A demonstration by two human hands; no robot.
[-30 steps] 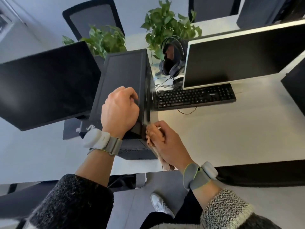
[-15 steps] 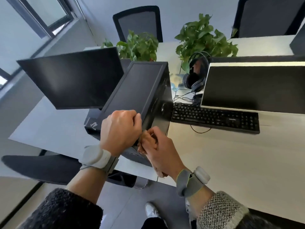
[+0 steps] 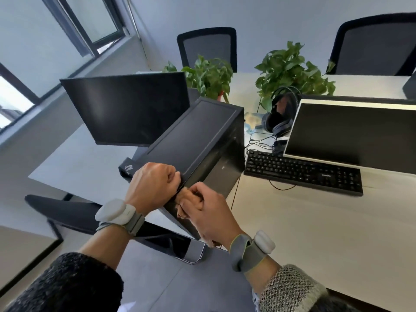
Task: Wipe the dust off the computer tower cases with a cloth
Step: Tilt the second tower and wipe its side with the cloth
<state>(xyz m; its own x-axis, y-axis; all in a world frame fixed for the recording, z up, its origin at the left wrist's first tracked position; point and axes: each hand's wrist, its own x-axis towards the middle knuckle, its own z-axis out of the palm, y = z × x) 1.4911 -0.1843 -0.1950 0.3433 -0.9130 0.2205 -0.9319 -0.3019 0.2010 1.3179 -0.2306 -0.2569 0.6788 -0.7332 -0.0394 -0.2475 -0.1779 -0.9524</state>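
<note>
While rubbing at the near upper corner of the computer tower case (image 3: pixel 198 140), pinching a bunched tan cloth (image 3: pixel 180 213) in the right hand (image 3: pixel 211 217), fingers curled tight round it. Pressing the wad against the case's side wall, just under the top edge. Leaving a loose tail of cloth hanging below the wrist.

Bracing with the left hand (image 3: pixel 153 181): fingers folded over the near top edge of the case and clamped on it, knuckles up, nearly touching the right hand.

Placing the case: standing on the white desk (image 3: pixel 304 233), close to its near edge, between the dark left monitor (image 3: pixel 130 109) and the black keyboard (image 3: pixel 304 172). Cannot tell whether tipped or merely skewed by the wide lens.

Noting further out: a second monitor (image 3: pixel 360 136) behind the keyboard, headphones (image 3: pixel 281 113) beside it, two potted plants (image 3: pixel 290 70) at the back of the desk, office chairs (image 3: pixel 209 48) beyond.

Judging the step as edge and corner work on this one case, with the long top panel and most of the side wall probably yet to be covered. Calling next for opening the wad flatter, sliding it away along the top edge toward the far end, and shifting the bracing hand clear of the path. Minding the thin cable (image 3: pixel 236 194) trailing down beside the case, and the nearness of the desk's edge under any hard push.
</note>
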